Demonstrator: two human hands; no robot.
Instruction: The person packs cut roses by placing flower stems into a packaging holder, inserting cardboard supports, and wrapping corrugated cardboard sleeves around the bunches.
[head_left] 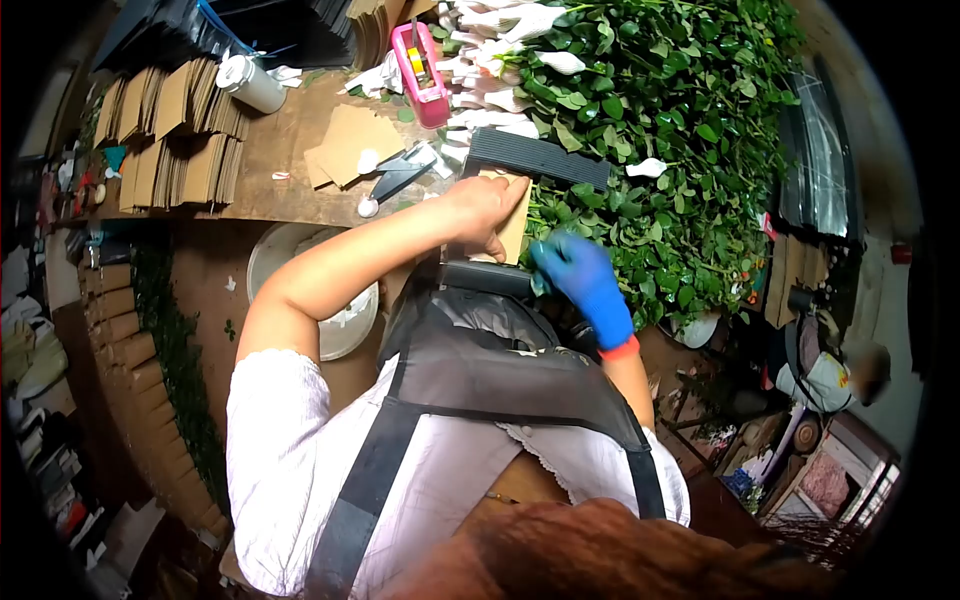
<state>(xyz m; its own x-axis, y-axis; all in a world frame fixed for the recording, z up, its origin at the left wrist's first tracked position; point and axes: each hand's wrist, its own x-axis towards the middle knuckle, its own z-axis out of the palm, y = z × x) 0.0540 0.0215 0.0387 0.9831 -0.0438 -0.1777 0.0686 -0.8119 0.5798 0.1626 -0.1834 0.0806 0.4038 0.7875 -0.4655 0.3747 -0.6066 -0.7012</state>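
My bare left hand (487, 212) presses on a brown cardboard piece (515, 232), its fingers together at the card's upper edge. Black corrugated sheet lies on both sides of the card: one strip (540, 157) beyond it, another (487, 279) nearer my apron. To the right of the card is my right hand (575, 270) in a blue glove, blurred, fingers toward the card and the leafy stems; whether it holds something is unclear. Green leafy stems (680, 130) with white-wrapped heads (505, 100) lie beyond and to the right.
On the wooden table (290, 205) are scissors (400, 175), loose cardboard (355, 140), a pink tape dispenser (424, 85), a white bottle (250, 84) and cardboard stacks (180, 130). A white bucket (350, 335) stands below the edge. At the right is another person (825, 378).
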